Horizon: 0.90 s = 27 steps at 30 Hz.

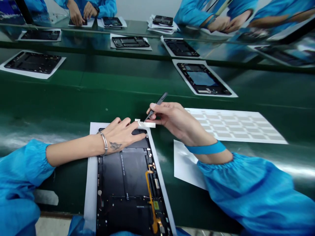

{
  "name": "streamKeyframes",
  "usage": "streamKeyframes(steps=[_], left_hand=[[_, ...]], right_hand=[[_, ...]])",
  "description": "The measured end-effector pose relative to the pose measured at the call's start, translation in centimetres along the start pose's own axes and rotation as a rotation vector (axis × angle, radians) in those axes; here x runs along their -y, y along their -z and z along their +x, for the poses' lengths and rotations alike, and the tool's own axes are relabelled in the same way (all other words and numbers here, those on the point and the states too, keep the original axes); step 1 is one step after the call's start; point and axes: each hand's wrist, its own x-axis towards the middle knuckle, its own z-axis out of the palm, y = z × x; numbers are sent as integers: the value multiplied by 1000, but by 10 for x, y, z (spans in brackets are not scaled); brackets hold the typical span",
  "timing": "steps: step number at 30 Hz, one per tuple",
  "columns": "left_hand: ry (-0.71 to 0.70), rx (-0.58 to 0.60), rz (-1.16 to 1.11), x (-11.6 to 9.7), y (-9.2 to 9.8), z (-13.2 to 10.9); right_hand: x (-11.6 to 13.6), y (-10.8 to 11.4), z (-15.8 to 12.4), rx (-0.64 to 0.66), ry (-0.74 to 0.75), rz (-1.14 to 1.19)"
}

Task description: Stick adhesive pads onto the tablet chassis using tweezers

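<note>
My right hand (172, 119) grips dark tweezers (157, 105), their tips pointing down at a small white label (147, 124) with a stepped outline. The label is at the top edge of an opened tablet housing (135, 173), and a right fingertip is close to its end. My left hand (123, 134) lies across the top of the housing with its fingers apart. One left fingertip reaches the label's left end; I cannot tell whether it presses on it. Inside the housing, an orange flex cable (149, 183) runs down the right side. A white sheet (91, 183) lies under the housing.
A sheet of grey labels (236, 126) lies to the right, with another white sheet (184, 164) partly under my right arm. More tablet housings (204, 78) sit on white sheets farther back, including one at left (33, 62). Co-workers' hands (82, 13) work across the bench.
</note>
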Motion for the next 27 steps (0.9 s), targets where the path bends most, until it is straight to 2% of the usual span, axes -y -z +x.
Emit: streamKeyframes(steps=[3, 10, 16, 21, 27], left_hand=[[-45, -7, -74, 10, 2, -11], [-20, -143, -282, 32, -4, -41], [-41, -152, -339, 32, -8, -39], [-44, -183, -359, 32, -10, -39], [-39, -167, -363, 32, -10, -39]], right_hand=[[-2, -2, -2, 10, 4, 2], [-9, -15, -12, 39, -26, -79], [-11, -21, -13, 39, 11, -198], [-9, -21, -12, 55, 10, -211], [-11, -21, -12, 62, 23, -242]])
